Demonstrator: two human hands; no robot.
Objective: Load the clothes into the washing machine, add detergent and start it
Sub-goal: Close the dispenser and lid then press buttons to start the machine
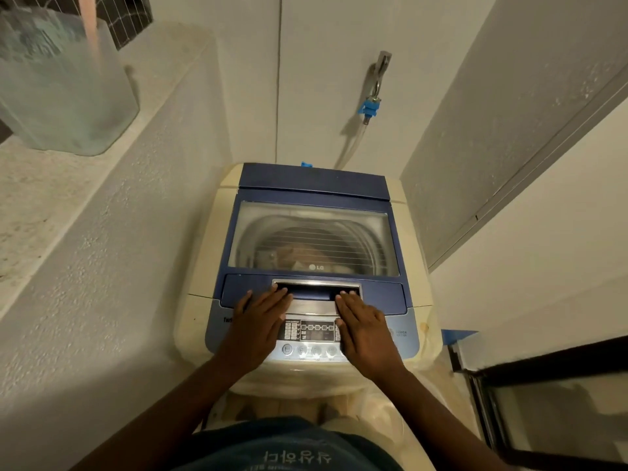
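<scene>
A cream top-loading washing machine [204, 266] with a blue lid [312, 180] stands in a narrow alcove in front of me. The lid is down, and through its clear window [312, 232] I see the drum with something pale lying inside. My left hand [258, 324] lies flat on the front of the lid, fingertips at the left end of the recessed lid handle [316, 288]. My right hand [363, 326] lies flat too, fingertips at the handle's right end, palm over part of the control panel [314, 331]. Both hands hold nothing.
A translucent plastic container [64, 93] sits on the stone ledge [37, 198] at the upper left. A wall tap with a blue connector [368, 107] and hose hangs behind the machine. White walls close in on both sides. A dark-framed glass panel [543, 402] is at the lower right.
</scene>
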